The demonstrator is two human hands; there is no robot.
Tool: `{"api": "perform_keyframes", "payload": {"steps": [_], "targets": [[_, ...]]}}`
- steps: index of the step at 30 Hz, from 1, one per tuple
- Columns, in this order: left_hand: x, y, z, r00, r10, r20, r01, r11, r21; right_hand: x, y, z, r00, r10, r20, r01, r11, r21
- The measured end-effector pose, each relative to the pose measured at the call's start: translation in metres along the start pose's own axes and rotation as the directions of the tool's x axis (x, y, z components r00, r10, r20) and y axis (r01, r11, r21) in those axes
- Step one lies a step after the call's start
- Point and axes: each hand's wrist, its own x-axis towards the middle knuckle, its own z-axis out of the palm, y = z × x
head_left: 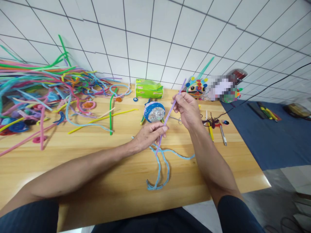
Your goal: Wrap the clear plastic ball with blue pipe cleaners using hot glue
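Observation:
A purple pipe cleaner (170, 111) slants upward between my two hands, above the wooden table (109, 174). My left hand (152, 132) pinches it near its lower part, and my right hand (186, 106) grips it closer to the top end. Light blue pipe cleaners (167, 168), bent into curves, lie on the wood just below my left hand. Behind my hands sits a round blue-rimmed piece (154, 111) with a crinkled silvery face. A pair of scissors (178, 120) lies partly hidden beside my right hand.
A big heap of coloured pipe cleaners (55, 87) covers the left side. Against the tiled wall stands a green tissue pack (149, 89), with a colourful decorated figure (196, 87) farther right. A white pen (223, 135) and a dark cable (267, 84) are at the right.

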Motion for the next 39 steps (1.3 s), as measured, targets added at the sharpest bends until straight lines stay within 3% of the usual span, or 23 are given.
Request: {"api": "perform_keyframes", "payload": {"steps": [3, 6, 10, 13, 15, 18, 20, 23, 27, 30, 34, 36, 39], "targets": [[-0.002, 0.004, -0.002, 0.979, 0.159, -0.128, -0.14, 0.98, 0.143, 0.003, -0.007, -0.01, 0.999, -0.014, -0.038, 0.013, 0.999, -0.031], [0.0, 0.011, -0.011, 0.896, 0.336, -0.292, -0.269, 0.931, 0.248, 0.01, -0.016, -0.031, 0.991, -0.077, -0.109, 0.067, 0.993, -0.095], [0.011, 0.02, -0.033, 0.788, 0.449, -0.421, -0.306, 0.879, 0.365, 0.021, -0.024, -0.069, 0.964, -0.213, -0.16, 0.188, 0.969, -0.158], [0.023, 0.012, -0.051, 0.755, 0.508, -0.414, -0.284, 0.823, 0.491, 0.025, -0.027, -0.088, 0.937, -0.314, -0.153, 0.282, 0.938, -0.202], [0.032, -0.001, -0.061, 0.768, 0.515, -0.38, -0.25, 0.788, 0.562, 0.026, -0.028, -0.092, 0.931, -0.335, -0.145, 0.299, 0.928, -0.222], [0.042, -0.022, -0.071, 0.834, 0.478, -0.277, -0.216, 0.744, 0.632, 0.023, -0.027, -0.086, 0.952, -0.282, -0.118, 0.245, 0.934, -0.261], [0.045, -0.033, -0.076, 0.873, 0.432, -0.228, -0.215, 0.759, 0.615, 0.022, -0.024, -0.079, 0.97, -0.23, -0.083, 0.192, 0.928, -0.319], [0.048, -0.04, -0.081, 0.896, 0.41, -0.168, -0.245, 0.774, 0.584, 0.022, -0.014, -0.067, 0.985, -0.168, -0.04, 0.133, 0.887, -0.442], [0.049, -0.04, -0.082, 0.902, 0.412, -0.127, -0.264, 0.76, 0.594, 0.021, 0.006, -0.048, 0.995, -0.095, -0.035, 0.051, 0.762, -0.646], [0.049, -0.039, -0.08, 0.916, 0.371, -0.154, -0.226, 0.793, 0.566, 0.017, 0.02, -0.034, 0.999, 0.044, -0.016, -0.04, 0.622, -0.782], [0.048, -0.035, -0.077, 0.929, 0.329, -0.17, -0.191, 0.818, 0.542, 0.015, 0.026, -0.033, 0.991, 0.124, 0.058, -0.009, 0.482, -0.876], [0.048, -0.033, -0.076, 0.927, 0.337, -0.162, -0.195, 0.804, 0.562, 0.019, 0.019, -0.043, 0.997, 0.066, 0.048, 0.006, 0.524, -0.852], [0.048, -0.034, -0.078, 0.923, 0.355, -0.149, -0.206, 0.781, 0.59, 0.022, -0.001, -0.063, 0.988, -0.151, -0.031, 0.086, 0.703, -0.706]]}}
